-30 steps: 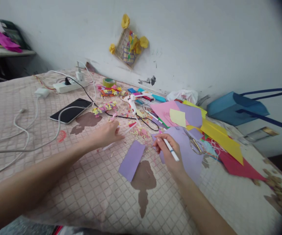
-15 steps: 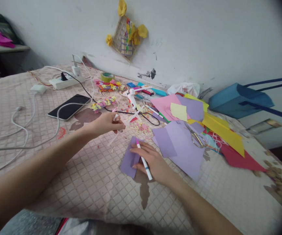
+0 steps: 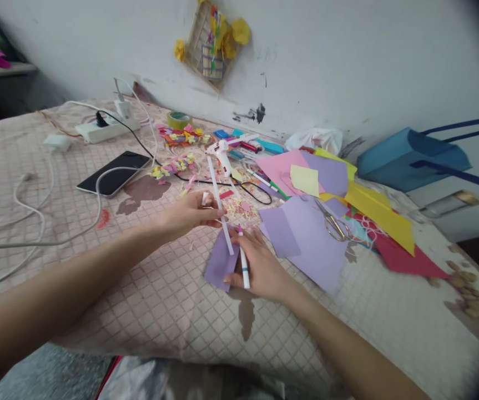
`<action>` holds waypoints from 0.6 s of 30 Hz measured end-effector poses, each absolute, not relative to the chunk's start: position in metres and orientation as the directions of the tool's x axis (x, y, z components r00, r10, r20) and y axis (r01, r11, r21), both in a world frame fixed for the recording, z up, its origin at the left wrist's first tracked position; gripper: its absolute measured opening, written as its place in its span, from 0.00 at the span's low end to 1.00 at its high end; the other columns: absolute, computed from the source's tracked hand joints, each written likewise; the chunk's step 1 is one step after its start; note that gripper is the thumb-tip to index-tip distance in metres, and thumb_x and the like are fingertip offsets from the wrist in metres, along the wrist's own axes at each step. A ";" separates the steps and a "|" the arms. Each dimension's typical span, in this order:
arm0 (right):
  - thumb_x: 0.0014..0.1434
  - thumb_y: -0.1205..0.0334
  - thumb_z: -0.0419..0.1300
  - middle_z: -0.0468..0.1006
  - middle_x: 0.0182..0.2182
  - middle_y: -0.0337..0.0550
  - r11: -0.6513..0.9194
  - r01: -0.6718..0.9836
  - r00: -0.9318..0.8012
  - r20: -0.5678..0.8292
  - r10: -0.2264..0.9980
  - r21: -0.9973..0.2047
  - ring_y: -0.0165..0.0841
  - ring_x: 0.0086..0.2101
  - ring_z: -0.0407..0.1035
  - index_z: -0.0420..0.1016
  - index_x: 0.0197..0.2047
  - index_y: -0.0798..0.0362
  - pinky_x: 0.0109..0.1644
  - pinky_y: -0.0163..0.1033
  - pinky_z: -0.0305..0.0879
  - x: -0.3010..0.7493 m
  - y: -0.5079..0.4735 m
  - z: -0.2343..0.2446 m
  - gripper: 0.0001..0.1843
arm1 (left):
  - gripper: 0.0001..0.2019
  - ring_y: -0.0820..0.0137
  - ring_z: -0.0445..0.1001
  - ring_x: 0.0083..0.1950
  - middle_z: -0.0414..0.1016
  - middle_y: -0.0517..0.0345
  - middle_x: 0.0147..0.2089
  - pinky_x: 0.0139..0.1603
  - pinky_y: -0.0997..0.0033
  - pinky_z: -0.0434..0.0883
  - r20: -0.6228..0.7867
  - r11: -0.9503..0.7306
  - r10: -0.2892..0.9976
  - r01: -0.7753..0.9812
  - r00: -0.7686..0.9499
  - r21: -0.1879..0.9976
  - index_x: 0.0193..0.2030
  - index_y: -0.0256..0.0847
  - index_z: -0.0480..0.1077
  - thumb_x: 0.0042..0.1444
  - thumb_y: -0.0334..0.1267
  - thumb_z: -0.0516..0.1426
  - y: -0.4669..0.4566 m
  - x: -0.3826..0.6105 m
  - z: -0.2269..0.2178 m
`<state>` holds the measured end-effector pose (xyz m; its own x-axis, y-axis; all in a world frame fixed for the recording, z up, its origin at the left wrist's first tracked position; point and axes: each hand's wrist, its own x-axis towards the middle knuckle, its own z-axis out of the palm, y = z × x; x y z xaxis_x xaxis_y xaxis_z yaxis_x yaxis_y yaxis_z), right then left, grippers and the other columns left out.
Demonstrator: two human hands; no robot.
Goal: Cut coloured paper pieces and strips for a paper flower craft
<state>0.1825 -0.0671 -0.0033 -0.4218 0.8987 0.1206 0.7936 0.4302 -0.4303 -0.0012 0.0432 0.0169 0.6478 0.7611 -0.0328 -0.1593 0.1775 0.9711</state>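
My left hand [image 3: 189, 213] pinches a thin white paper strip [image 3: 219, 203] that stands tilted above the cloth. My right hand [image 3: 260, 266] rests on a small purple paper rectangle [image 3: 219, 261] and grips a white marker [image 3: 243, 262] with a pink tip, the tip pointing away from me. The lower end of the strip reaches down over the purple rectangle, just left of the marker tip. More purple sheets [image 3: 306, 239] lie right of my right hand, with scissors [image 3: 331, 225] on top of them.
A white glue gun [image 3: 223, 153], a black phone [image 3: 113, 173], a power strip [image 3: 106, 129] with cables, a tape roll [image 3: 179, 119] and paper scraps lie further back. Pink, yellow and red sheets [image 3: 378, 219] and a blue bag [image 3: 409, 161] are at the right. A paper-flower craft [image 3: 212, 41] hangs on the wall.
My left hand picked the white strip up off the cloth and raised it. My right hand moved left with the marker, from the large purple sheets onto the small purple rectangle.
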 end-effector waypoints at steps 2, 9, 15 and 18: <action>0.46 0.45 0.62 0.65 0.54 0.57 0.422 0.798 -0.417 0.110 0.902 -0.430 0.47 0.59 0.51 0.60 0.49 0.55 0.62 0.60 0.33 0.181 -0.068 -0.003 0.32 | 0.17 0.77 0.71 0.31 0.69 0.62 0.31 0.35 0.71 0.72 -0.004 0.135 0.773 -0.159 0.635 0.978 0.26 0.39 0.52 0.46 0.32 0.61 0.045 -0.002 0.014; 0.42 0.43 0.64 0.57 0.59 0.59 0.433 0.760 -0.447 0.094 0.889 -0.485 0.47 0.60 0.49 0.56 0.50 0.53 0.61 0.62 0.31 0.185 -0.067 -0.007 0.37 | 0.15 0.75 0.71 0.31 0.70 0.61 0.32 0.34 0.70 0.73 0.126 -0.072 0.775 -0.112 0.619 0.991 0.28 0.40 0.53 0.48 0.33 0.59 0.043 0.000 0.014; 0.39 0.43 0.65 0.56 0.59 0.60 0.396 0.778 -0.421 0.063 0.905 -0.488 0.47 0.59 0.50 0.54 0.50 0.53 0.62 0.60 0.31 0.184 -0.067 -0.001 0.40 | 0.14 0.71 0.73 0.32 0.67 0.61 0.29 0.29 0.71 0.71 0.289 -0.337 0.772 -0.021 0.566 0.941 0.28 0.41 0.51 0.51 0.34 0.57 0.036 0.004 0.013; 0.37 0.44 0.67 0.61 0.56 0.61 0.363 0.803 -0.380 0.063 0.923 -0.472 0.49 0.58 0.52 0.53 0.52 0.55 0.62 0.59 0.35 0.183 -0.068 -0.001 0.44 | 0.13 0.71 0.72 0.32 0.67 0.60 0.30 0.29 0.70 0.70 0.364 -0.439 0.760 0.013 0.539 0.898 0.29 0.41 0.51 0.53 0.34 0.55 0.035 0.005 0.011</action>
